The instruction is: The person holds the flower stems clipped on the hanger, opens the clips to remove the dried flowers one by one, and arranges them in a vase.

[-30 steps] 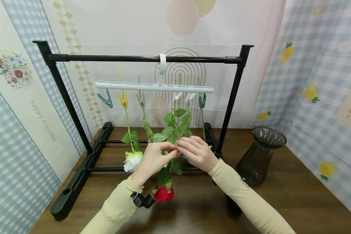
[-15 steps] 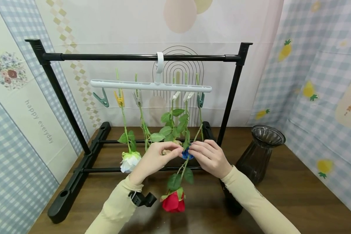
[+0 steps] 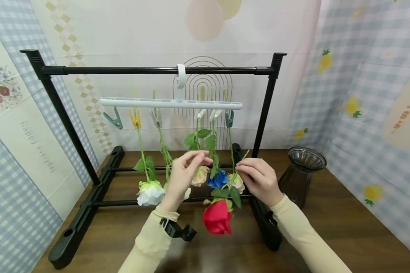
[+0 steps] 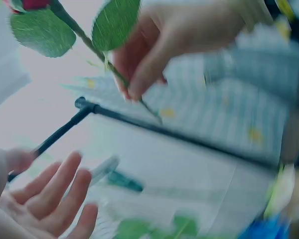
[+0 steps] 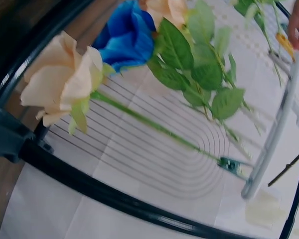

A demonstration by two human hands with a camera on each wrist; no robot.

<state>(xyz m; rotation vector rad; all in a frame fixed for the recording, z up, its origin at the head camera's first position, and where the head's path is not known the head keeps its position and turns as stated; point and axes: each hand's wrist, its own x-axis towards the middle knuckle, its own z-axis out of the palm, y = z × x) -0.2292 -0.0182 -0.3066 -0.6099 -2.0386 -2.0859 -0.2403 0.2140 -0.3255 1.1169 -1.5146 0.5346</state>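
Note:
A red rose (image 3: 218, 217) hangs head down, its stem pinched near the cut end between the thumb and fingers of my right hand (image 3: 261, 180). The left wrist view shows this pinch, with the stem (image 4: 97, 51) slanting through the fingers. My left hand (image 3: 182, 176) is apart from the rose, in front of the hanging flowers; its fingers (image 4: 65, 194) are loosely spread and hold nothing. Behind the hands, a white clip hanger (image 3: 143, 102) carries a white flower (image 3: 150, 194), a blue rose (image 3: 217, 179), a peach rose (image 3: 200, 176) and a cream rose (image 3: 237, 183), among others.
The hanger hooks over a black rack (image 3: 123, 70) with feet on the brown table (image 3: 314, 235). At the hanger's left end, a teal clip (image 3: 114, 120) holds no stem. A dark glass vase (image 3: 302, 167) stands right of the rack. Patterned cloth walls surround the table.
My right hand has moved right with the red rose, away from my left hand. The rose has swung right and up. The fingers of my left hand have come away from the stem.

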